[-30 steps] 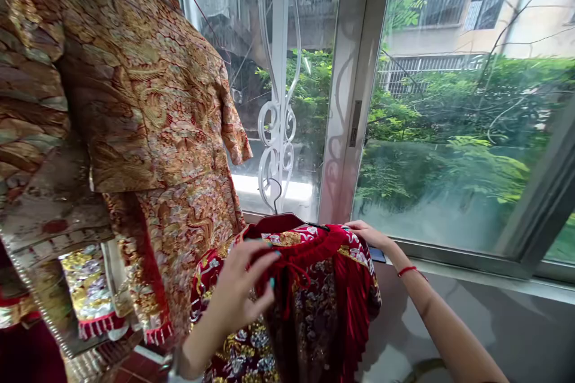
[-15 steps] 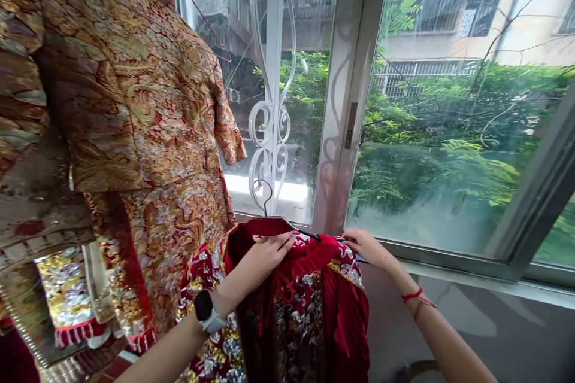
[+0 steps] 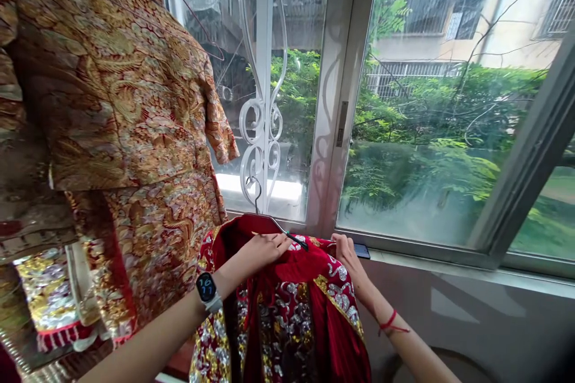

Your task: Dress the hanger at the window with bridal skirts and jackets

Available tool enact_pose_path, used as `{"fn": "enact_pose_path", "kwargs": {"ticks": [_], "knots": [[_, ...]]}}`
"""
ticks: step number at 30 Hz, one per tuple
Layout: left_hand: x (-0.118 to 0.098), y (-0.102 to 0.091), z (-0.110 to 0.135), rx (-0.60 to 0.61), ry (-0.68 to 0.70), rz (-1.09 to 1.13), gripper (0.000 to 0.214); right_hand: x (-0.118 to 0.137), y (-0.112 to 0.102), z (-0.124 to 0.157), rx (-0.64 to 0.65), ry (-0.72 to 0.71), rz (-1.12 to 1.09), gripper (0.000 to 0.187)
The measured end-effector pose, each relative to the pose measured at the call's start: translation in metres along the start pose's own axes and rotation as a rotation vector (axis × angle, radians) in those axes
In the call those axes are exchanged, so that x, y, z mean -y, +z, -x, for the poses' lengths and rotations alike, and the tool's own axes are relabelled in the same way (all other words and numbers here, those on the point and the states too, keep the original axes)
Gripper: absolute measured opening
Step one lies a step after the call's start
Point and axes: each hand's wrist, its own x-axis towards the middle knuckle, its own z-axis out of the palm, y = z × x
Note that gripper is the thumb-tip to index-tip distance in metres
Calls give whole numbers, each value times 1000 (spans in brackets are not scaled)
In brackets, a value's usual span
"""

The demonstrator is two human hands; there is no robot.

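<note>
A red jacket [image 3: 339, 311] with gold and silver embroidery hangs in front of me on a dark clothes hanger [image 3: 274, 222], its hook pointing up. My left hand [image 3: 267, 249], wearing a watch [image 3: 207, 288] on the wrist, reaches across the collar; its fingers close over the cloth beside the hanger, thumb hidden. At the jacket's right shoulder, my right hand [image 3: 347, 253] pinches the edge of the fabric. A red string bracelet [image 3: 394, 323] circles that wrist. Red cloth ties dangle at the neck opening.
Gold-and-red brocade garments [image 3: 148, 114] hang close on the left, with fringed, sequined pieces [image 3: 47, 299] lower down. Ahead are sliding windows [image 3: 426, 191] and a white scrollwork grille [image 3: 263, 119]. A dark phone-like object [image 3: 362, 251] lies on the windowsill [image 3: 449, 267].
My right hand has drawn inward and curled at the jacket's shoulder, uncovering the dark object on the sill. The jacket's right shoulder now turns more toward me. The view has shifted slightly right.
</note>
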Motion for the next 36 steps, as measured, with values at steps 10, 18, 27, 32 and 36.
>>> {"fn": "enact_pose_path", "kwargs": {"ticks": [10, 18, 27, 32, 36], "knots": [[-22, -4, -16, -6, -387, 147, 36, 10, -5, -10, 26, 117, -125, 28], [-42, -12, -1, -136, -395, 340, 37, -18, -22, -44, 56, 230, -479, 24], [-83, -17, -21, -333, -613, 1106, 41, -24, -29, -70, 337, 252, -661, 36], [-69, -14, -39, -315, -691, 1179, 37, -15, -44, -91, 453, 244, -602, 42], [-51, -6, -43, -138, -629, 1442, 49, -7, -51, -110, 489, 236, -544, 42]]}}
